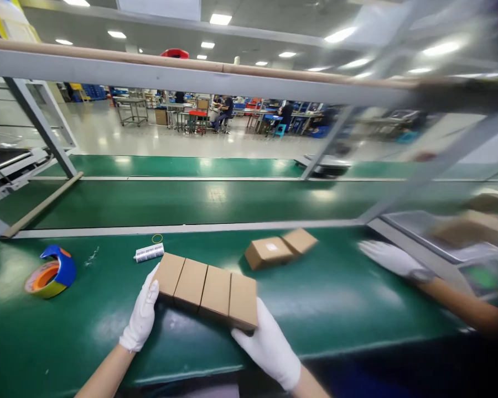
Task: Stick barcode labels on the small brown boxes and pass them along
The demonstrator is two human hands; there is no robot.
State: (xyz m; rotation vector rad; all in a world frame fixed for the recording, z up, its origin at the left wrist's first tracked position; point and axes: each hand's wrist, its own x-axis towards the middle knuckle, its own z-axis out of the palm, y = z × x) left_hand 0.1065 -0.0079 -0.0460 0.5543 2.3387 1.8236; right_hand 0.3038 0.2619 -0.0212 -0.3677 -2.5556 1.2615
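A row of several small brown cardboard boxes [207, 290] lies side by side on the green table [336, 298], held between my two white-gloved hands. My left hand [143, 315] presses flat against the row's left end. At the right end, my right hand [269, 345] cups the row's near corner. Two more brown boxes [279, 249] lie loose behind the row, to the right, with a white label on one.
A blue and orange tape dispenser [52, 272] sits at the left. A white tube [148, 252] and a yellow rubber band [157, 238] lie behind the row. Another person's gloved hand [392, 258] reaches in from the right. Green conveyor belts [216, 202] run behind a grey frame.
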